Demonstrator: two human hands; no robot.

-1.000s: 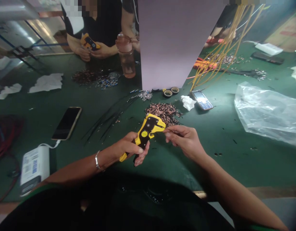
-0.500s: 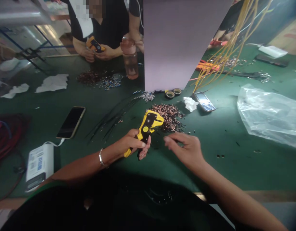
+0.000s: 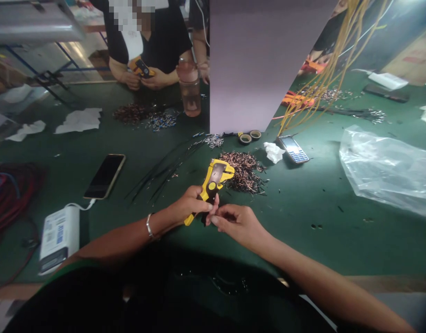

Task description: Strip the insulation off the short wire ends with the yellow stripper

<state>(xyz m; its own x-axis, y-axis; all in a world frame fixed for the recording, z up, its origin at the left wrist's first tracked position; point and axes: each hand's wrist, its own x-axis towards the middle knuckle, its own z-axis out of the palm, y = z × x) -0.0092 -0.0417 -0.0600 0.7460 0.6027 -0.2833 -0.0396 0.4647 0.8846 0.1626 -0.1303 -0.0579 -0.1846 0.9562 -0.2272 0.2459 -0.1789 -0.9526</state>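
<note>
The left hand (image 3: 194, 203) is clasped around the handles of a yellow-and-black pistol-shaped wire stripper (image 3: 216, 175), its head just beyond the grip. The right hand (image 3: 243, 224) is close on the grip's right, thumb and fingers bent together – whether they pinch anything, I cannot tell. Past the grip lies a loose heap of copper-and-black wire scraps (image 3: 246, 175); farther off to its right, a crumpled white tissue (image 3: 274, 152); and farthest – ahead of the grip – a translucent pink bottle (image 3: 191, 95)
</note>
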